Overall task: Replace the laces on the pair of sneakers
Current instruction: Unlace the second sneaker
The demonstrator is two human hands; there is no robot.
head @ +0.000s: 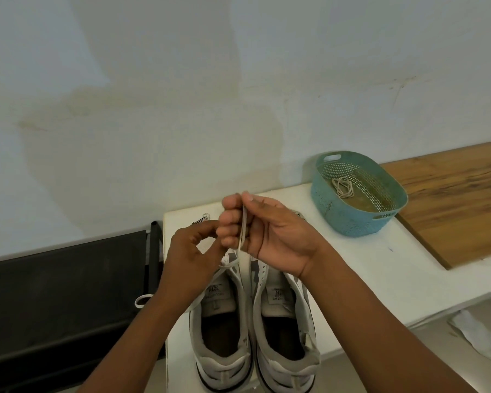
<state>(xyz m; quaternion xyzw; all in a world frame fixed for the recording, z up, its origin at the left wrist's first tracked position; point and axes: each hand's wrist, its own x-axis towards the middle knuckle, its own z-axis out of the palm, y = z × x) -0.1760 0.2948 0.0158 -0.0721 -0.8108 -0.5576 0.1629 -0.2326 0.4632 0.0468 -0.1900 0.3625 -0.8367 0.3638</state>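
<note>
Two grey-and-white sneakers stand side by side on a white table, heels toward me: the left sneaker and the right sneaker. My right hand is raised above their tongues, fingers closed on a flat white lace that runs down to the left sneaker. My left hand hovers just left of it, thumb and forefinger pinched close to the lace. A loop of lace hangs off the table's left edge.
A teal perforated basket at the back right of the table holds a coiled lace. A wooden board lies to its right. A black rack stands left of the table. A wall is close behind.
</note>
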